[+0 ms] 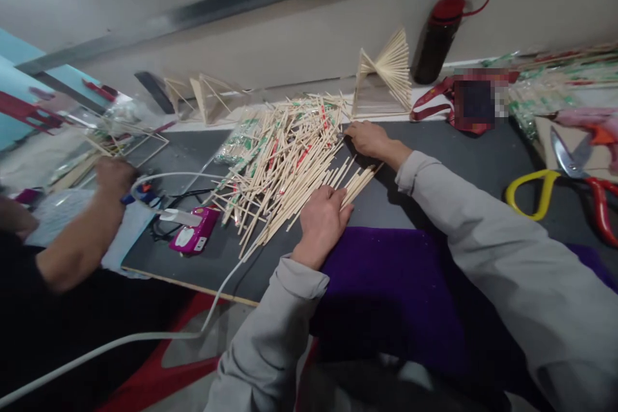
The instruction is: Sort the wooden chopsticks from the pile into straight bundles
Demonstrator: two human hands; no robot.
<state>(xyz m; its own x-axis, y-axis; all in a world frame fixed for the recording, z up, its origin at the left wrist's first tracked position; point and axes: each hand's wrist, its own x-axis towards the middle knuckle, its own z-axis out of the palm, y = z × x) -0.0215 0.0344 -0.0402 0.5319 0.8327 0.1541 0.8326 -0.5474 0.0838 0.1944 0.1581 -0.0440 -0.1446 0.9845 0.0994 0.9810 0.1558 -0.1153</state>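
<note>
A loose heap of thin wooden sticks (pixel 290 161), some in red and green printed wrappers, lies on the dark table. My left hand (pixel 322 217) rests at the near right side of the heap, its fingers curled over several sticks whose ends stick out towards the upper right. Farther back, my right hand (pixel 369 140) reaches the heap's right edge with bent fingers, the fingertips close together at the stick ends. What those fingertips hold, if anything, is too small to make out. A dark purple cloth (pixel 386 277) hangs over the table edge below my hands.
Scissors (pixel 570 161) with yellow and red handles lie right. Behind stand a stick-built twisted model (pixel 383 74) and a red-capped bottle (pixel 438 38). A magenta power adapter (pixel 194 232) and white cable (pixel 212 315) are left. A co-worker's hand (pixel 113 177) works beyond.
</note>
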